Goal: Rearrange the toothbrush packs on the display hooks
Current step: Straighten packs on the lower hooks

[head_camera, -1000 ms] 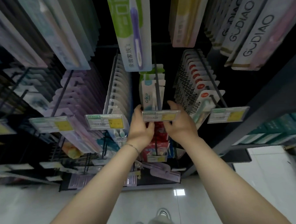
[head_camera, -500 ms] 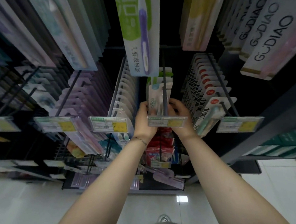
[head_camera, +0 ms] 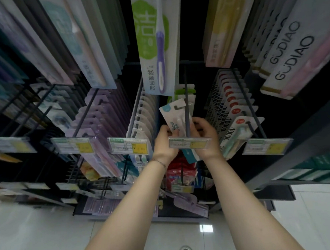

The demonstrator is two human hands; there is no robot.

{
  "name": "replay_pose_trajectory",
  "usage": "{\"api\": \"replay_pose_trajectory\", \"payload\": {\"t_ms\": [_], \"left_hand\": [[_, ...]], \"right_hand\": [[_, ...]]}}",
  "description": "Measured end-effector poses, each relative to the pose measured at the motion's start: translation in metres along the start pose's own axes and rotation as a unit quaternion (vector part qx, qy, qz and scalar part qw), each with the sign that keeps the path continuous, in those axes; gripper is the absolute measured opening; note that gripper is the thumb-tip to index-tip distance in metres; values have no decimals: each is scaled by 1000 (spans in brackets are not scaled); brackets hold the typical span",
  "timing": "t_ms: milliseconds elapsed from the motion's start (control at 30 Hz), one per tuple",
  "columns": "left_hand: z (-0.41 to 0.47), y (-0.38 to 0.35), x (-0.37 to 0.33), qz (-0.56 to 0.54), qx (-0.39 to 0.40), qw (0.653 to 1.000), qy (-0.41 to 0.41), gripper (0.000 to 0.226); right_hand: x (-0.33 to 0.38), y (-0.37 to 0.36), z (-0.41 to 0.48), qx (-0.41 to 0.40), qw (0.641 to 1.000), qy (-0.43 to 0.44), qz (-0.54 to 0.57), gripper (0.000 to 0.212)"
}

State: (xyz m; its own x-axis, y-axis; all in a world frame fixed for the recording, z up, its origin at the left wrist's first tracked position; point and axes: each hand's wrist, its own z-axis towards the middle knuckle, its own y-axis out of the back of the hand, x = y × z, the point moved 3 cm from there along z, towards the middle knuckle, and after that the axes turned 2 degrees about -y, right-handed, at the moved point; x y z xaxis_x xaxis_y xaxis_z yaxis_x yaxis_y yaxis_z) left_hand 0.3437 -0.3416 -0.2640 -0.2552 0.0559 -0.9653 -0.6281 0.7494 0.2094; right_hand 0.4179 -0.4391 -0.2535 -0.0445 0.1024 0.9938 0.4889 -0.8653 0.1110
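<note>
A white and teal toothbrush pack (head_camera: 174,117) tilts to the left beside the dark display hook (head_camera: 186,111), its hang hole off the rod. My left hand (head_camera: 164,142) pinches the pack's lower part. My right hand (head_camera: 205,135) is curled round the pack and the hook from the right, just behind the price tag (head_camera: 189,142) at the hook's tip. More packs with green tops (head_camera: 183,92) hang further back on the same hook.
Rows of white packs (head_camera: 142,114) hang left of this hook and "10000" packs (head_camera: 232,116) right of it. A purple toothbrush pack (head_camera: 158,41) and GUDIAO boxes (head_camera: 287,50) hang above. Red packs (head_camera: 180,168) hang below. Pale floor tiles lie underneath.
Both hands rose from below the price tag to the front pack. The pack came away from the rod and now leans left in my fingers.
</note>
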Motion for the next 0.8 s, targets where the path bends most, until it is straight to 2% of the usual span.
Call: {"api": "replay_pose_trajectory", "payload": {"t_ms": [167, 433, 500, 567, 700, 800], "left_hand": [[-7, -1, 5, 21, -8, 999, 27, 10], [-19, 0, 4, 22, -10, 999, 31, 12], [-24, 1, 4, 16, -11, 999, 33, 8], [-30, 1, 7, -10, -11, 999, 34, 7], [-39, 1, 12, -95, -20, 994, 44, 21], [-44, 5, 17, -98, -28, 994, 41, 19]], "right_hand": [[4, 0, -7, 10, 999, -25, 25, 22], [4, 0, -14, 16, 996, -57, 72, 13], [3, 1, -16, 19, 994, -67, 86, 17], [2, 1, -17, 19, 996, -61, 69, 22], [-1, 3, -24, 35, 996, -60, 47, 33], [-8, 8, -33, 64, 996, -59, -3, 29]]}}
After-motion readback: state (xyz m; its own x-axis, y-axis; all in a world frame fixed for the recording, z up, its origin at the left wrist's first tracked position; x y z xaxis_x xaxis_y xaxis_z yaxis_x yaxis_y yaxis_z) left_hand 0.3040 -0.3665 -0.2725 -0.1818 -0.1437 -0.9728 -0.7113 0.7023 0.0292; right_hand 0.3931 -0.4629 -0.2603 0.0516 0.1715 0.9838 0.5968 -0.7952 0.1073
